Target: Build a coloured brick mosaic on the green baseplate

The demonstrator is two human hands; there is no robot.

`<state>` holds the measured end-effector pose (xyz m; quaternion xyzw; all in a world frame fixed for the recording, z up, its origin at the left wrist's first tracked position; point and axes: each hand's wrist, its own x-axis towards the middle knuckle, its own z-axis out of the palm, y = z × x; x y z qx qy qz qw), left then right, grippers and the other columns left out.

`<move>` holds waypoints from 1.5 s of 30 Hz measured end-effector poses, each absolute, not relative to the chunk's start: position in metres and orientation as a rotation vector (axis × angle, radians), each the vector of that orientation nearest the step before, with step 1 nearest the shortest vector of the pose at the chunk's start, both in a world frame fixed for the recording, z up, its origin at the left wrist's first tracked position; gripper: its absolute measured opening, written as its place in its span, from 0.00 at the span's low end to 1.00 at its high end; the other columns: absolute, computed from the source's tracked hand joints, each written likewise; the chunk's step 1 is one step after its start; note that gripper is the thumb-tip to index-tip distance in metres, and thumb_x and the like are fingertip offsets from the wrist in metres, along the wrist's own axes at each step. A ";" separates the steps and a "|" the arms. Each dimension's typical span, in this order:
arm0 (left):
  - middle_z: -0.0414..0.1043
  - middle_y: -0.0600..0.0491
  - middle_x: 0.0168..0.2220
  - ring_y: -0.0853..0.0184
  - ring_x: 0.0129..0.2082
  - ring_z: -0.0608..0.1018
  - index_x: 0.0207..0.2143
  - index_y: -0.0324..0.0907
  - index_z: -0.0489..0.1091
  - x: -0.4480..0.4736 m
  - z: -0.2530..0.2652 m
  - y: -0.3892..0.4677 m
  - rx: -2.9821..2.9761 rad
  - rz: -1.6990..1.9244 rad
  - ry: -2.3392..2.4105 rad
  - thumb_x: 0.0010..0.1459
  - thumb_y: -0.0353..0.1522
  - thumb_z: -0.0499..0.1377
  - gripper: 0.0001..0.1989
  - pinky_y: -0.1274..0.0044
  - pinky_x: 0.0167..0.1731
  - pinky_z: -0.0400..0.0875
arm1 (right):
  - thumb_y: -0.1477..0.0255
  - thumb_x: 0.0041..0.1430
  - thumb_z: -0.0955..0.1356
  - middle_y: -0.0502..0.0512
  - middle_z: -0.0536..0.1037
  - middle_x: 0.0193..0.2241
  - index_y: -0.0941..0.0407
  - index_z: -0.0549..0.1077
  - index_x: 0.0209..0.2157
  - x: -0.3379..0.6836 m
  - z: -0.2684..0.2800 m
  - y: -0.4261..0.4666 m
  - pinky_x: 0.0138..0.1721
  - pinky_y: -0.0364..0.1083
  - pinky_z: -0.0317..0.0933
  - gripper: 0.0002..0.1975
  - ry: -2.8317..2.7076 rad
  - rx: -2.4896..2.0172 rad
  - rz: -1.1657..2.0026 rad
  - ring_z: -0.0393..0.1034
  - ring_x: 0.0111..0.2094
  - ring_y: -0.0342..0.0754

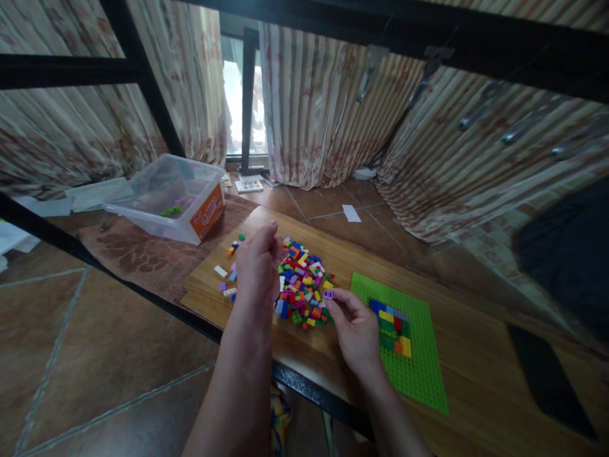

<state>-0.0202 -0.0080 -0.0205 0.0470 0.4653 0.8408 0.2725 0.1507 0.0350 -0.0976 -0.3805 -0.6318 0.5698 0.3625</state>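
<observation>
Between thumb and index finger, my right hand (356,324) pinches a small purple toy brick (328,295), its hollow underside facing me. A loose pile of mixed-colour bricks (302,270) lies just beyond it on the wooden board. My left hand (258,260) is curled over the left part of that pile, and it hides whatever its fingers hold. To the right of my right hand lies a green studded baseplate (423,374). Blue, yellow, red, green, white and orange bricks form a patch (394,329) on it.
Several stray bricks (220,271) lie left of my left hand. A clear plastic tub (162,190) with an orange label stands on a brown mat at the back left. At the far right of the wooden table (471,362) is a black flat object (549,381). Black frame bars cross above.
</observation>
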 end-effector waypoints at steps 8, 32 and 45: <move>0.71 0.55 0.26 0.72 0.26 0.71 0.32 0.38 0.72 0.012 -0.034 0.000 1.173 1.321 1.477 0.53 0.37 0.61 0.10 0.80 0.26 0.64 | 0.70 0.49 0.75 0.48 0.79 0.37 0.51 0.78 0.34 0.159 -0.072 0.047 0.47 0.45 0.66 0.09 -0.882 -0.767 1.959 0.73 0.39 0.42; 0.74 0.54 0.30 0.69 0.31 0.74 0.34 0.40 0.74 0.052 -0.029 0.013 1.497 1.155 1.358 0.59 0.33 0.55 0.09 0.79 0.34 0.66 | 0.64 0.47 0.74 0.47 0.73 0.21 0.52 0.80 0.30 0.192 -0.059 0.064 0.28 0.42 0.58 0.09 -1.206 -0.880 1.711 0.62 0.24 0.40; 0.73 0.55 0.24 0.67 0.24 0.73 0.33 0.44 0.77 0.016 -0.041 0.006 1.631 0.587 2.026 0.52 0.31 0.55 0.10 0.79 0.25 0.60 | 0.59 0.49 0.72 0.49 0.75 0.22 0.57 0.77 0.33 0.253 -0.058 0.108 0.21 0.40 0.58 0.15 -1.440 -1.197 1.427 0.65 0.21 0.39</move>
